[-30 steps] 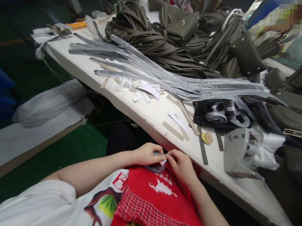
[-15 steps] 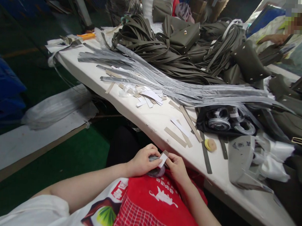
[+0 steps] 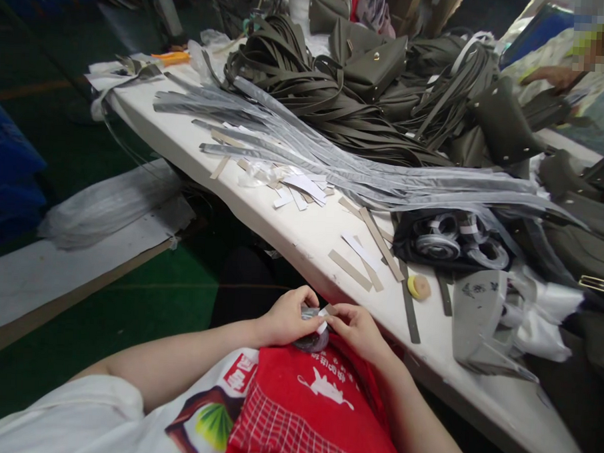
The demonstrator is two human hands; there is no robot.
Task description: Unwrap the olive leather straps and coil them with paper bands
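Over my lap, my left hand (image 3: 294,317) grips a coiled strap (image 3: 311,340) wrapped in clear film. A small white paper strip (image 3: 322,319) lies across the coil, under my left thumb. My right hand (image 3: 353,327) pinches the strip's other end, which shows a grey-brown face, close to the left fingertips. Part of the coil is hidden by the left fingers. On the table nearby lie loose grey and white strips (image 3: 353,269) and a yellow-edged tape roll (image 3: 418,287).
Film-wrapped straps (image 3: 334,168) run along the white table (image 3: 276,235). Behind them are piled dark olive straps and bags (image 3: 374,63). A black tray (image 3: 404,247) holds several wrapped coils. At the upper right a co-worker's hand (image 3: 553,77) shows.
My right hand has moved slightly left over the coil, and the white strip now shows less, folded closer around it. The view has shifted slightly.
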